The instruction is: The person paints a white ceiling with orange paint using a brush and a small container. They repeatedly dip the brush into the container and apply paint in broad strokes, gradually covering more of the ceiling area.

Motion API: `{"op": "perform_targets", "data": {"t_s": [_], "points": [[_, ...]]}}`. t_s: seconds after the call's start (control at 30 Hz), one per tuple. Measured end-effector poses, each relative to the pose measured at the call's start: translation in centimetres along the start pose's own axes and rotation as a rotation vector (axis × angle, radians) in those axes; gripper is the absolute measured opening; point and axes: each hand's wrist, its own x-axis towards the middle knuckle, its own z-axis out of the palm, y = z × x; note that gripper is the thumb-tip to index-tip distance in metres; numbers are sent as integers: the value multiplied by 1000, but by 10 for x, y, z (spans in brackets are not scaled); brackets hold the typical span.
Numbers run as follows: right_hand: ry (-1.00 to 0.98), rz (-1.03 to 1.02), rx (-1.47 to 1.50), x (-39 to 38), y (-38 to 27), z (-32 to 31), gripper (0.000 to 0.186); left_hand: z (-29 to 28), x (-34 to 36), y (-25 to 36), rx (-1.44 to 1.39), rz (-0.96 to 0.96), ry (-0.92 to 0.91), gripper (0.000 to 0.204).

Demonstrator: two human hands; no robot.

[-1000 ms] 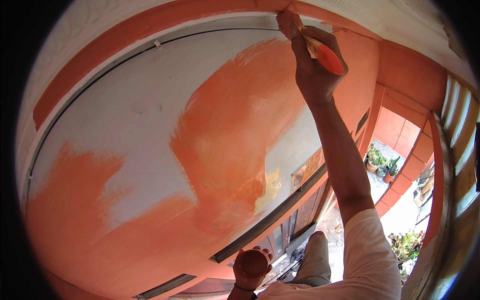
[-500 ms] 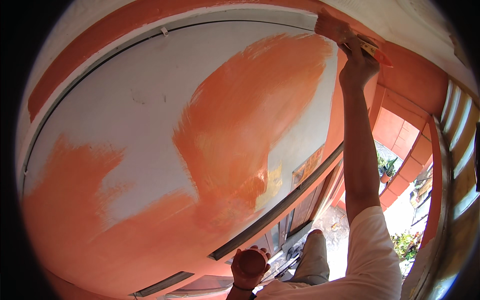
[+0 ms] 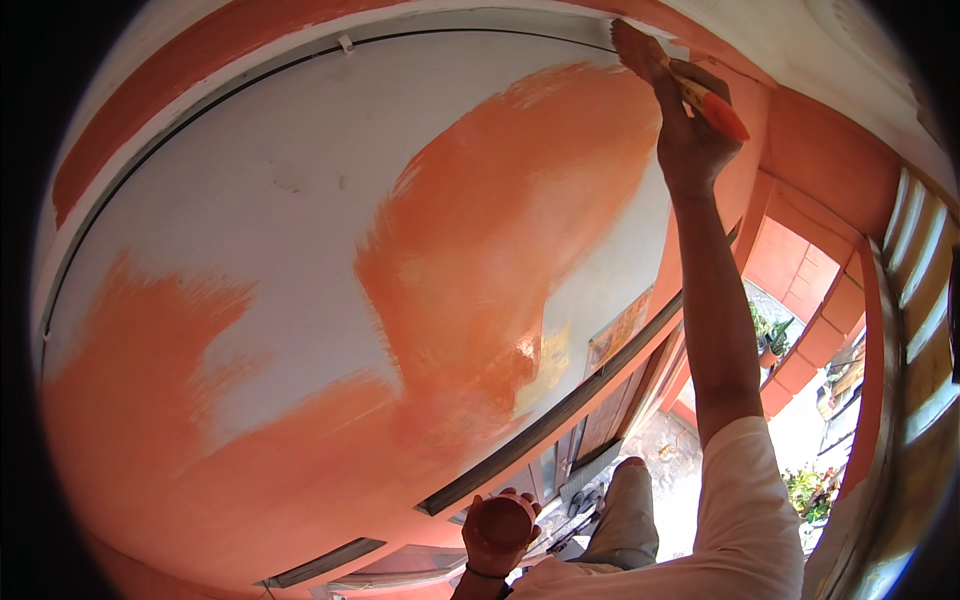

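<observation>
Right hand [image 3: 700,155] grips brush [image 3: 643,54] up high, left hand [image 3: 482,547] curls fingers round cup [image 3: 503,524], probably to dodge spills.

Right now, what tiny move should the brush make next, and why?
Perhaps slide the brush gently left, just under the dark cable. Its bristles are already up near the cable, and pale wall shows between that cable and the big orange patch.

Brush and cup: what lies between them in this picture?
In the head view: the wall, part orange, part pale, with a yellow patch, then a dark strip nearer the cup.
</observation>
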Motion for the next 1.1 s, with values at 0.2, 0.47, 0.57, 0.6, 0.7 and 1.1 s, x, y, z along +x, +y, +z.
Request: {"op": "perform_targets", "data": {"t_s": [0.2, 0.47, 0.57, 0.6, 0.7, 1.1], "points": [[179, 14, -70, -1, -11, -39, 17, -12, -9, 9, 58, 62, 63, 64], [174, 34, -172, 61, 94, -103, 14, -11, -8, 12, 227, 88, 230, 69], [121, -57, -358, 76, 125, -117, 13, -7, 2, 9, 193, 49, 202, 69], [93, -74, -434, 79, 126, -115, 13, -7, 7, 8, 193, 38, 188, 69], [96, -92, -630, 84, 133, -111, 16, -4, 16, 2, 207, 26, 185, 70], [33, -26, -577, 90, 131, -88, 12, -89, 37, 27, 7, -24, -150, 89]]}}
